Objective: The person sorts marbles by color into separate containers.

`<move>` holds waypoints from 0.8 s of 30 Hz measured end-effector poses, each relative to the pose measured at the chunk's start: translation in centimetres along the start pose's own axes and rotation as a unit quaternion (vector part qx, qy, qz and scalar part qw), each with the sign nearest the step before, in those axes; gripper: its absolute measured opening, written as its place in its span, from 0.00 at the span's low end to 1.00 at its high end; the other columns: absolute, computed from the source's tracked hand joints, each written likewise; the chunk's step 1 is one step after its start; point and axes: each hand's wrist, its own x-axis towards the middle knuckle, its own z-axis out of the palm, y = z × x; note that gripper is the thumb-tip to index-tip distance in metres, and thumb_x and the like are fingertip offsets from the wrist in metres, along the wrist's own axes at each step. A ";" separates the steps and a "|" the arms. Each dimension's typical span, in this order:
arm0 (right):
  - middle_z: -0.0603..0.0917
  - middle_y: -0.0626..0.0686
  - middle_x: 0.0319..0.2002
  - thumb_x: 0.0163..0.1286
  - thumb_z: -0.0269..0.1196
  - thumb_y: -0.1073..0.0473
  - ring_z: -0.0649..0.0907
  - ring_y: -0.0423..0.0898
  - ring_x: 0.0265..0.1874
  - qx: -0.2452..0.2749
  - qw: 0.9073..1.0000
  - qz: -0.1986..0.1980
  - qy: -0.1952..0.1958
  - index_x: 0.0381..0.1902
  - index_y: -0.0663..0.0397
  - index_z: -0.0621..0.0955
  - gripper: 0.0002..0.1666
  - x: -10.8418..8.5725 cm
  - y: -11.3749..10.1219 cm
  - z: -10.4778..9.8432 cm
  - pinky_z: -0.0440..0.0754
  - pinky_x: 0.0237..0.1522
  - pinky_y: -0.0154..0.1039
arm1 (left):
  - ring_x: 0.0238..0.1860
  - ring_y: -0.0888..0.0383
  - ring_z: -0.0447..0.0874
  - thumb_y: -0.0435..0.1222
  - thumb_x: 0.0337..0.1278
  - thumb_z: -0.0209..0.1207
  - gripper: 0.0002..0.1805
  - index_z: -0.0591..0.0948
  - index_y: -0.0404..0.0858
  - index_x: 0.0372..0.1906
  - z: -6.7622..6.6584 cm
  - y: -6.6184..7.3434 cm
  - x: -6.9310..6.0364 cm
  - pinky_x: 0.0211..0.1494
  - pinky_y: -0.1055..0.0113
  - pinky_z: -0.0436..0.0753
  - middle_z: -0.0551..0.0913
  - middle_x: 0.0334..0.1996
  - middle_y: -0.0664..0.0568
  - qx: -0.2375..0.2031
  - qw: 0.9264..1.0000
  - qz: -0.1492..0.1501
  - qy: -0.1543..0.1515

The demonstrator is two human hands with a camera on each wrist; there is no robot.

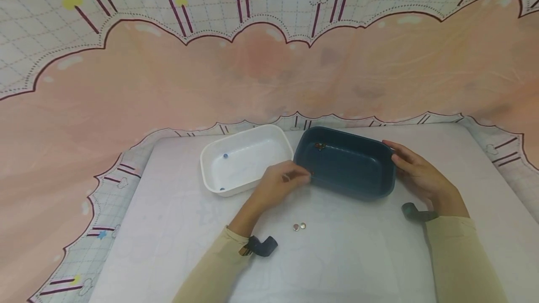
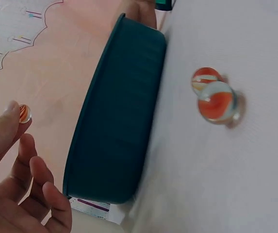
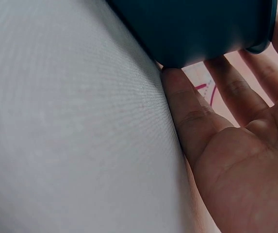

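Note:
My left hand [image 1: 278, 183] pinches an orange-striped glass marble [image 2: 25, 114] between thumb and forefinger, by the near left corner of a dark teal box [image 1: 347, 165]. The other left fingers are loosely bent. My right hand [image 1: 421, 176] holds the right end of that box, fingertips against its outer wall and thumb at the rim. A small cluster of brownish marbles [image 1: 320, 146] lies inside at the far left. On the white table, in front of the box, two orange-and-white marbles [image 2: 216, 102] sit close together.
To the left stands a white box [image 1: 244, 137], its right end close to the teal one. In it lie a blue marble [image 1: 225, 156] and another near its front wall. Behind the white table [image 1: 358, 251] hangs a patterned peach cloth [image 1: 252, 78].

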 end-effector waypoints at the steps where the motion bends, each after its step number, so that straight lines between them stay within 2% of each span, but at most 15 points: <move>1: 0.56 0.48 0.80 0.83 0.51 0.49 0.66 0.26 0.68 0.001 1.000 -0.003 -0.002 0.82 0.36 0.57 0.34 0.0 0.0 0.0 0.71 0.60 0.18 | 0.46 0.64 0.82 0.44 0.68 0.64 0.10 0.88 0.49 0.49 0.0 0.1 0.1 0.50 0.67 0.83 0.88 0.43 0.62 -0.003 1.000 -0.003 0.004; 10: 0.55 0.48 0.80 0.82 0.52 0.48 0.64 0.32 0.72 -0.006 1.000 0.005 0.000 0.82 0.34 0.57 0.34 0.0 0.1 -0.1 0.71 0.60 0.18 | 0.47 0.65 0.82 0.46 0.69 0.63 0.10 0.87 0.51 0.49 -0.1 0.7 0.7 0.53 0.64 0.83 0.88 0.43 0.64 -0.034 0.998 -0.027 0.036; 14: 0.55 0.48 0.81 0.82 0.52 0.48 0.63 0.34 0.74 -0.009 1.000 0.008 -0.001 0.82 0.33 0.57 0.35 0.0 0.1 -0.1 0.71 0.61 0.19 | 0.47 0.64 0.83 0.47 0.70 0.62 0.11 0.87 0.50 0.50 0.0 1.0 1.0 0.54 0.63 0.84 0.88 0.44 0.63 -0.030 0.998 -0.027 0.048; 20: 0.51 0.50 0.82 0.83 0.51 0.48 0.55 0.46 0.80 -0.011 1.000 0.009 -0.006 0.82 0.33 0.56 0.35 0.1 0.0 -0.2 0.69 0.65 0.20 | 0.47 0.64 0.84 0.49 0.71 0.61 0.12 0.86 0.50 0.51 0.1 1.6 1.7 0.53 0.64 0.84 0.88 0.45 0.61 -0.034 0.997 -0.025 0.059; 24: 0.53 0.51 0.81 0.83 0.51 0.48 0.56 0.47 0.79 -0.008 1.000 0.011 -0.006 0.82 0.33 0.56 0.35 0.1 0.0 -0.2 0.70 0.63 0.20 | 0.47 0.63 0.82 0.51 0.71 0.60 0.13 0.86 0.51 0.51 0.1 1.9 2.1 0.51 0.63 0.83 0.87 0.45 0.62 -0.035 0.996 -0.033 0.069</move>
